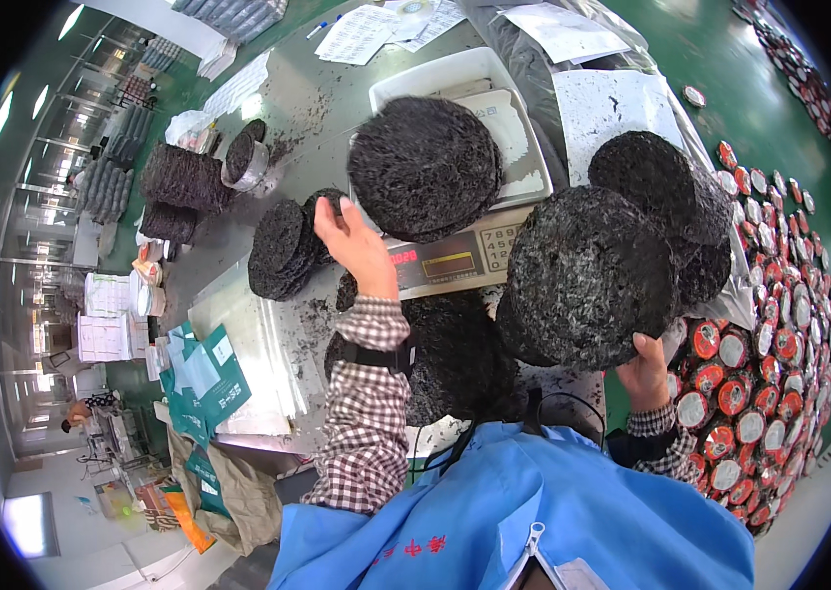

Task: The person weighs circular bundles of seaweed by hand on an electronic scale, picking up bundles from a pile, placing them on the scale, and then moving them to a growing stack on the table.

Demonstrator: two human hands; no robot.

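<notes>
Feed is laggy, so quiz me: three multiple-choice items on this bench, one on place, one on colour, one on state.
1. Where does the lone dark disc lie?
A. on the scale
B. on the floor
C. in a bag

2. What colour are the scale's lit digits?
A. green
B. red
C. blue

3. What is the right hand doing?
A. resting empty
B. pressing scale keys
C. holding up a disc

Answers: 1 A, it sits on the scale's tray. 2 B, the small display glows red. 3 C, its fingers grip the lower edge of a big dark disc, while the left hand is open by the scale.
</notes>
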